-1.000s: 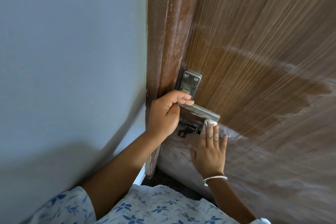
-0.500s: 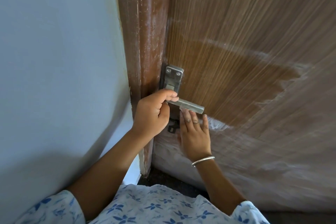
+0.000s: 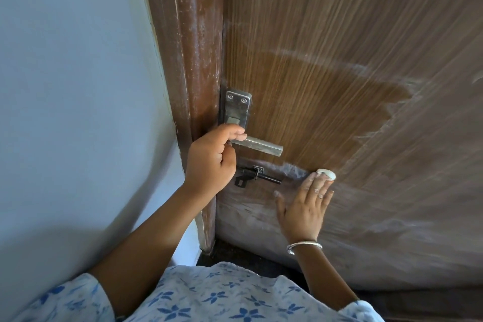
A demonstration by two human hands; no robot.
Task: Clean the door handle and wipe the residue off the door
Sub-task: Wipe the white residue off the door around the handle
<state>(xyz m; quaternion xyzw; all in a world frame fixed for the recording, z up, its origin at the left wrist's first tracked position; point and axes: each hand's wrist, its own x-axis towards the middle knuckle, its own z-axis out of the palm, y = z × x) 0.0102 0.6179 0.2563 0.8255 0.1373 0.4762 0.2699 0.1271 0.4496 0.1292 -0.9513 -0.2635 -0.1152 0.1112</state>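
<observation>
two bare hands work at a brown wood-grain door point(image 3: 339, 34). the left hand point(image 3: 209, 162) curls its fingers round the base of the silver rectangular metal lever handle point(image 3: 261, 146). the right hand point(image 3: 303, 206) lies flat on the door with fingers straight, its fingertips pressing a small white round pad point(image 3: 326, 174) against the wood. the handle juts rightward from the left hand, above and left of the right hand. between the hands sits a black sliding bolt latch point(image 3: 258, 178). just above the left hand is a steel backplate with two screws point(image 3: 237, 107). whitish chalky residue point(image 3: 392, 204) films the door under and right of the right hand; a cleaner dark patch point(image 3: 313, 112) lies above it. a silver bangle point(image 3: 303, 245) circles the right wrist. left of the left hand stand a reddish-brown door frame point(image 3: 188, 47) and a pale blue wall point(image 3: 65, 86).
</observation>
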